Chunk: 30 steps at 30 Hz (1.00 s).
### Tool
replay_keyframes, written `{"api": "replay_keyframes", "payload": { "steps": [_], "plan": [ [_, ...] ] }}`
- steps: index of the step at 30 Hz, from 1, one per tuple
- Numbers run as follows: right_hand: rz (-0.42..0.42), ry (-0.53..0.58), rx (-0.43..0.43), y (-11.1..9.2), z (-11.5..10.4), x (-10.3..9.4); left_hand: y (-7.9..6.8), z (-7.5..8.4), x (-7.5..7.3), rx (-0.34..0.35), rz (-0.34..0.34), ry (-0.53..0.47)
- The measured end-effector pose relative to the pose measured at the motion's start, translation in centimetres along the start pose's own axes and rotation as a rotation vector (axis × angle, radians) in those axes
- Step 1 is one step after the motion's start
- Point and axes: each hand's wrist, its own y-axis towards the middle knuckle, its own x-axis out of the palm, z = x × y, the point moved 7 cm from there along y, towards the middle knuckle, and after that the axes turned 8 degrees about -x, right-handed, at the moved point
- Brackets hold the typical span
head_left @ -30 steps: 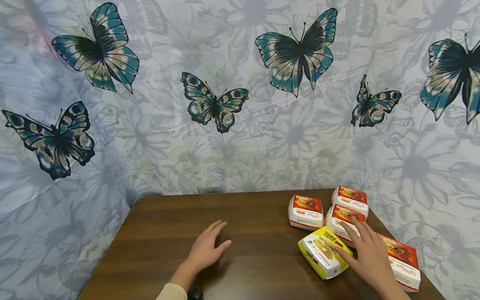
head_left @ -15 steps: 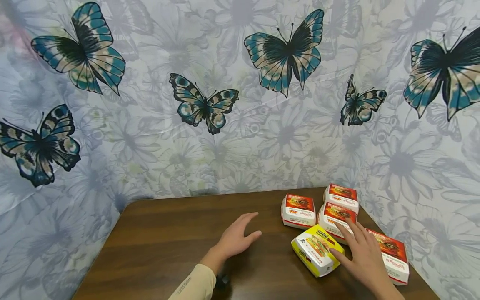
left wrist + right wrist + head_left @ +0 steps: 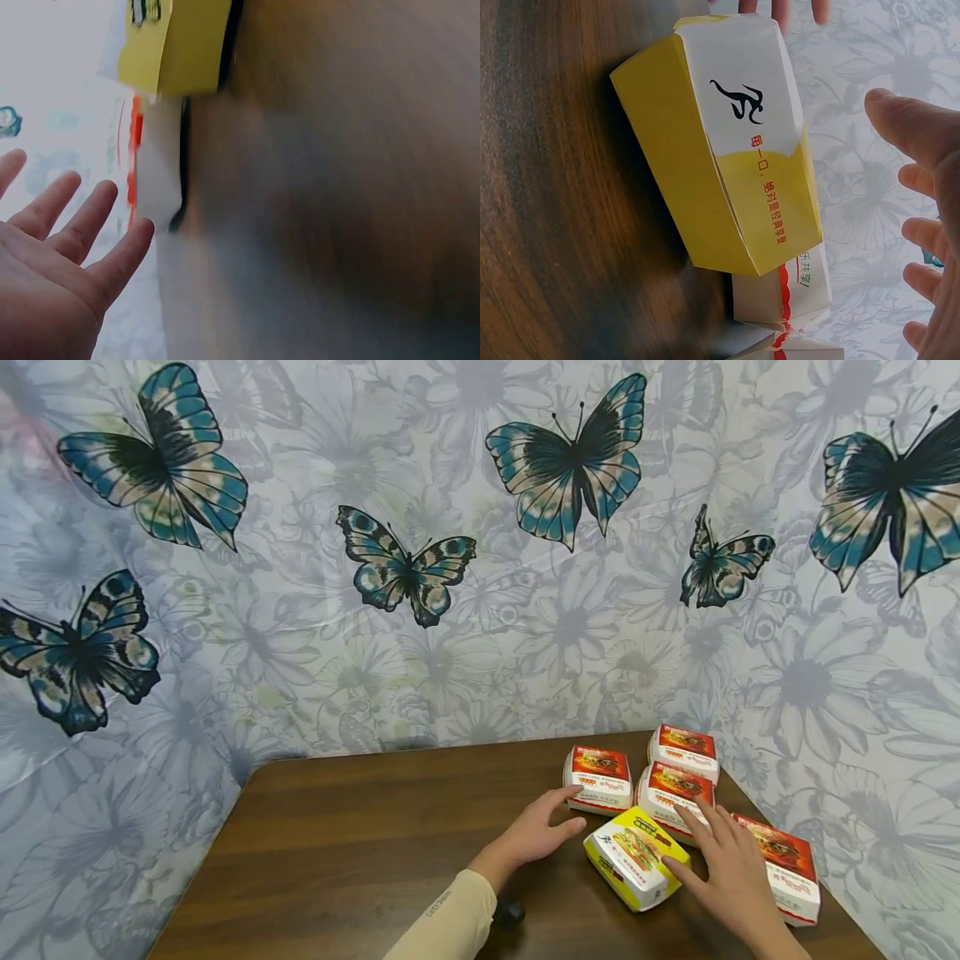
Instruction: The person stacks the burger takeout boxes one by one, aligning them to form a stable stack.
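A yellow-and-white burger box (image 3: 637,858) sits turned at an angle on the table, between the two hands. My left hand (image 3: 536,831), fingers spread, is just left of it and close to a red-and-white burger box (image 3: 600,779). In the left wrist view the left palm (image 3: 52,292) holds nothing. My right hand (image 3: 723,877) hovers at the yellow box's right side with fingers extended. The right wrist view shows the right thumb (image 3: 911,127) apart from that box. Behind the right fingers is another red-and-white box (image 3: 677,793), partly covered.
Two more red-and-white boxes stand on the brown table (image 3: 360,843): one at the back right (image 3: 684,750), one right of the right hand (image 3: 793,872). A small dark object (image 3: 508,912) is beneath the left wrist. A butterfly-print cloth (image 3: 450,677) hangs behind.
The left hand has moved right across the table, up to the yellow box and the left red-and-white box. The right hand has stayed near the yellow box. The view has turned slightly right.
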Motion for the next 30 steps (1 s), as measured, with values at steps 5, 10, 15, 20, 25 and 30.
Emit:
{"api": "replay_keyframes", "payload": {
  "steps": [5,10,15,20,25,30],
  "plan": [
    [-0.027,0.011,0.032,-0.4,0.0,0.2,0.9,0.9,2.4,-0.004,-0.036,-0.029],
    [-0.037,0.041,0.064,-0.8,0.0,0.1,1.4,1.6,4.3,0.014,-0.077,0.119],
    [-0.016,0.091,0.051,-0.1,0.1,0.0,2.2,1.7,4.5,-0.022,-0.068,0.134],
    [0.002,0.099,0.043,-0.1,0.4,-0.1,2.6,1.8,5.3,0.026,-0.106,0.137],
    [0.012,0.111,0.033,-0.4,0.4,0.1,2.6,2.4,6.1,0.077,-0.181,0.170],
    [0.010,0.126,0.028,-0.1,0.3,0.4,2.5,2.1,6.4,0.009,-0.230,0.204]
  ]
}}
